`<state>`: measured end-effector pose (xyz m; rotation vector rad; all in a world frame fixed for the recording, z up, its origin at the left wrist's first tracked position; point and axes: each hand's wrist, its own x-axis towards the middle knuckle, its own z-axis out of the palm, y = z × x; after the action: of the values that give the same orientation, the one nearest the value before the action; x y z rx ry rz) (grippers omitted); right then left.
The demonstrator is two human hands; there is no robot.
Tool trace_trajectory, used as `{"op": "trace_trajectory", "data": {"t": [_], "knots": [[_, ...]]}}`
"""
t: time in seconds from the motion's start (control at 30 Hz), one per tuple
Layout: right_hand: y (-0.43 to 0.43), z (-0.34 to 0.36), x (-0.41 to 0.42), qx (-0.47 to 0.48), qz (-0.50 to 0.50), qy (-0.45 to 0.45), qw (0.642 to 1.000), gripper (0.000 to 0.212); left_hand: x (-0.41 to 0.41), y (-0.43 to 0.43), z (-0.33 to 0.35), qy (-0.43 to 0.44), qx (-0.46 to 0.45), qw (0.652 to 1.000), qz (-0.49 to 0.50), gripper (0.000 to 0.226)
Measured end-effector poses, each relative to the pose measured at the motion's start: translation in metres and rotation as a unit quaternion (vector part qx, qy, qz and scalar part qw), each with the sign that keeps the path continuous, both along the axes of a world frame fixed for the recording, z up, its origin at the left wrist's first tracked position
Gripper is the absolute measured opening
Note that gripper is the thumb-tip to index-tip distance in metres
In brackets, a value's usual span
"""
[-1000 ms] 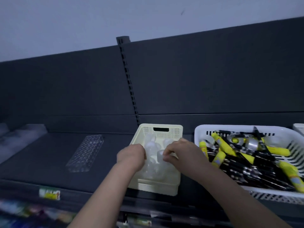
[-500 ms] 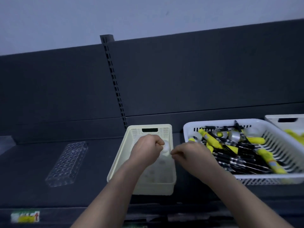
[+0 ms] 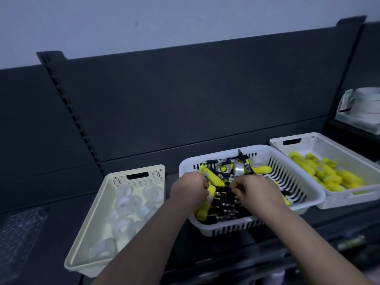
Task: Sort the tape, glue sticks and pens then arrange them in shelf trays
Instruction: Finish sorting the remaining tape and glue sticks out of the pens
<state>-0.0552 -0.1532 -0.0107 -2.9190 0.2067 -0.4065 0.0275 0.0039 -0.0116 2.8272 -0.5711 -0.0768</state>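
While my hands dig in the mixed basket: both are down in the white slotted basket [image 3: 287, 175] in the middle of the shelf [image 3: 61, 212], close together but not touching.
Left hand [image 3: 190, 189]: fingers curled, knuckles up, right against the upper end of a yellow glue stick [image 3: 209, 197]. I cannot tell whether I have actually closed on it.
Right hand [image 3: 255, 191]: fingers curled down among the black pens [image 3: 226, 204]. Whatever they may be pinching is hidden under them.
Glue stick axis: its long axis runs from near me up and away, leaning a little right, with the far end at my left fingers. It lies on top of the pens.
Pens axis: they lie stacked roughly across the basket, left to right. I cannot tell which end is the tip.
Sorted so far: clear tape rolls [image 3: 125, 202] lie in the cream tray [image 3: 135, 179] to the left, and glue sticks [image 3: 327, 173] in the white tray [image 3: 308, 145] to the right.
Left to sort: a tape roll [image 3: 239, 167] at the back of the basket, plus more glue sticks and the pens.
Risk, tangle: I think lifting the glue stick could drag crossed pens up with it and spill them over the rim.
Risk, basket: its near edge looks close to the shelf front, so a hard pull towards me might slide it off.
Risk, mix-up: with both hands buried, I could carry a pen along into the wrong tray.
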Motion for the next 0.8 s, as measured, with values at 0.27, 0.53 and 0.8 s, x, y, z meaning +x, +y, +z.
{"op": "trace_trajectory", "data": {"t": [0.27, 0.53, 0.8], "knots": [[-0.034, -0.002, 0.026, 0.012, 0.050, 0.008, 0.999, 0.020, -0.008, -0.036, -0.010, -0.024, 0.169, 0.985, 0.017, 0.018], [0.002, -0.009, 0.080, 0.003, 0.130, 0.028, 0.991, 0.022, -0.016, -0.016, 0.018, -0.088, -0.002, 0.972, 0.218, 0.031], [-0.007, -0.002, 0.078, 0.028, 0.117, 0.020, 0.993, 0.007, -0.018, -0.003, 0.010, -0.069, -0.127, 0.953, 0.265, 0.033]]}}
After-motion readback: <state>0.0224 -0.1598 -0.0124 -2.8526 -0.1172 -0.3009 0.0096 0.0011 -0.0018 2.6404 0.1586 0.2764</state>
